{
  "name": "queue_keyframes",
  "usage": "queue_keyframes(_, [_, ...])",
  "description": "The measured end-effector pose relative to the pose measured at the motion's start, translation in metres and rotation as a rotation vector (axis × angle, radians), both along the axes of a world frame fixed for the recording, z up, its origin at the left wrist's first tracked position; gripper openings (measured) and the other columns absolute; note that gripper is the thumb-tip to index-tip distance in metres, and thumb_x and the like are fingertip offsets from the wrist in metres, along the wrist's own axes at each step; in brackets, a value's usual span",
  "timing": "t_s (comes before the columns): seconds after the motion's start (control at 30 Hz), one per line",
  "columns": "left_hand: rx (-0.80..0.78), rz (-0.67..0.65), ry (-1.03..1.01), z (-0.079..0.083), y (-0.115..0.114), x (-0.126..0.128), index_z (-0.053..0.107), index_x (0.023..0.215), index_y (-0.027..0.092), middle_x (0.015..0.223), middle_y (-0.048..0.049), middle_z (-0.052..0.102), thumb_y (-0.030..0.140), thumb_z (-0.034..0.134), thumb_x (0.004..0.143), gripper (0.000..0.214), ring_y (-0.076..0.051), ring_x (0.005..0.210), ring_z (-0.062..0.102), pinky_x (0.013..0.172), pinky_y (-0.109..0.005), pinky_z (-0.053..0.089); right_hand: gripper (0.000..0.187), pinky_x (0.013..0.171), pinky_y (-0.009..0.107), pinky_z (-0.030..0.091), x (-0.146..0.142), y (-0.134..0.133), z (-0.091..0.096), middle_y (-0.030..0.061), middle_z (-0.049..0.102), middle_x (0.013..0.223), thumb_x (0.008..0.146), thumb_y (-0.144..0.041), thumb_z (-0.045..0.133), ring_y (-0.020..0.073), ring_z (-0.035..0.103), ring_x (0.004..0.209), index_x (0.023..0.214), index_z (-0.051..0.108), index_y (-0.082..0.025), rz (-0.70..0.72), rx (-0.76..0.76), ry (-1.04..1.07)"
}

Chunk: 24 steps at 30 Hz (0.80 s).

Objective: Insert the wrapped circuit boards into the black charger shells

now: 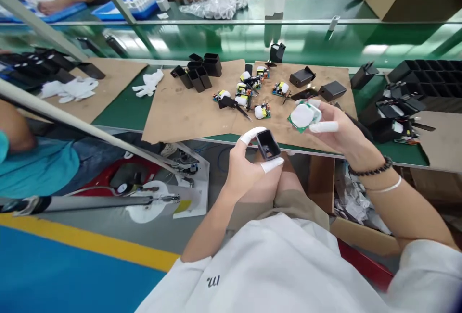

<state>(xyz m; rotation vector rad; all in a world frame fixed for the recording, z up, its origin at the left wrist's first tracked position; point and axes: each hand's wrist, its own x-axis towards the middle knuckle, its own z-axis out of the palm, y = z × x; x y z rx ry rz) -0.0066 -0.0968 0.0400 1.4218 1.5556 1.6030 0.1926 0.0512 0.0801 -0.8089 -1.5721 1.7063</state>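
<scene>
Between the fingers of my left hand (244,166) is a small black plastic housing (268,144), its open end facing me. My right hand (335,132) grips a green circuit board (302,117) with a white pad across its face, held above the cardboard to the right of the housing. Both hands wear white finger cots on some fingers. Board and housing are apart. Beyond my hands, several small circuit boards with white and yellow parts (262,111) lie on the brown cardboard sheet (187,120), beside a black piece with a cable (228,102).
Empty black housings (202,72) stand at the back left of the cardboard; others (332,91) lie at right. A black gridded stack (429,80) fills the far right. White gloves (147,83) lie left. A green conveyor (216,39) runs behind, with co-workers across it.
</scene>
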Motion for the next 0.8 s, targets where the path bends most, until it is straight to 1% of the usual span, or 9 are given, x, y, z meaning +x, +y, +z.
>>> queue_keyframes(0.07, [0.014,-0.034,0.006,0.006,-0.003,0.006,0.069,0.128,0.019,0.131,-0.0111,0.075,0.030,0.094,0.066,0.067,-0.029,0.121,0.070,0.104,-0.039,0.056,0.059,0.083,0.031,0.065,-0.006,-0.030,0.002,-0.0032,0.080,0.114,0.047,-0.019,0.099,0.0191,0.076,0.098,0.100,0.076,-0.030,-0.088,0.021,0.232])
queue_keyframes(0.13, [0.045,-0.066,0.022,0.010,-0.006,0.010,0.069,0.129,0.020,0.131,-0.0101,0.075,0.030,0.094,0.067,0.068,-0.029,0.123,0.070,0.107,-0.040,0.055,0.063,0.094,0.038,0.066,-0.011,-0.056,0.005,-0.0037,0.080,0.120,0.047,-0.013,0.100,0.0226,0.077,0.108,0.103,0.079,-0.032,-0.120,0.168,0.330])
queue_keyframes(0.23, [0.080,-0.088,0.082,0.016,-0.011,0.012,0.068,0.132,0.022,0.130,-0.0087,0.074,0.033,0.096,0.067,0.071,-0.029,0.123,0.069,0.110,-0.042,0.054,0.064,0.106,0.049,0.063,-0.015,-0.077,0.007,-0.0029,0.080,0.120,0.058,-0.013,0.097,0.0286,0.076,0.117,0.115,0.079,-0.036,-0.100,0.412,0.336])
queue_keyframes(0.3, [0.089,-0.095,0.134,0.020,-0.015,0.011,0.067,0.133,0.024,0.131,-0.0089,0.073,0.034,0.096,0.069,0.072,-0.029,0.122,0.069,0.110,-0.043,0.054,0.067,0.108,0.051,0.061,-0.012,-0.081,0.005,-0.0042,0.080,0.121,0.065,-0.012,0.093,0.0301,0.075,0.119,0.123,0.077,-0.040,-0.055,0.552,0.299])
queue_keyframes(0.37, [0.117,-0.104,0.182,0.024,-0.017,0.009,0.067,0.133,0.025,0.131,-0.0096,0.073,0.036,0.093,0.072,0.068,-0.029,0.121,0.068,0.109,-0.044,0.055,0.073,0.108,0.051,0.061,-0.007,-0.080,0.001,-0.0053,0.079,0.123,0.067,-0.012,0.091,0.0314,0.075,0.117,0.131,0.074,-0.043,-0.019,0.648,0.236])
queue_keyframes(0.47, [0.154,-0.115,0.247,0.028,-0.018,0.008,0.067,0.132,0.023,0.129,-0.0100,0.074,0.041,0.091,0.075,0.064,-0.029,0.116,0.068,0.104,-0.044,0.056,0.073,0.101,0.053,0.062,0.002,-0.079,-0.002,-0.0036,0.079,0.121,0.066,-0.013,0.089,0.0337,0.076,0.109,0.132,0.074,-0.041,-0.035,0.700,0.147])
queue_keyframes(0.57, [0.164,-0.126,0.284,0.030,-0.016,0.007,0.068,0.132,0.022,0.127,-0.0099,0.074,0.045,0.092,0.074,0.066,-0.028,0.114,0.068,0.103,-0.043,0.055,0.070,0.099,0.055,0.062,0.007,-0.081,-0.002,-0.0021,0.078,0.117,0.067,-0.012,0.085,0.0352,0.074,0.107,0.129,0.075,-0.041,-0.051,0.705,0.091])
queue_keyframes(0.67, [0.182,-0.148,0.289,0.031,-0.015,0.007,0.068,0.131,0.022,0.129,-0.0098,0.074,0.037,0.090,0.076,0.062,-0.028,0.116,0.068,0.104,-0.042,0.055,0.071,0.099,0.055,0.062,0.008,-0.083,-0.001,-0.0006,0.077,0.118,0.067,-0.009,0.085,0.0349,0.073,0.107,0.129,0.075,-0.041,-0.042,0.708,0.088])
queue_keyframes(0.8, [0.105,-0.180,0.228,0.031,-0.016,0.009,0.068,0.132,0.023,0.131,-0.0094,0.073,0.033,0.092,0.074,0.063,-0.031,0.122,0.068,0.109,-0.045,0.054,0.066,0.098,0.053,0.063,0.006,-0.080,-0.007,0.0002,0.078,0.116,0.070,-0.021,0.090,0.0347,0.075,0.108,0.130,0.073,-0.040,-0.028,0.669,0.167])
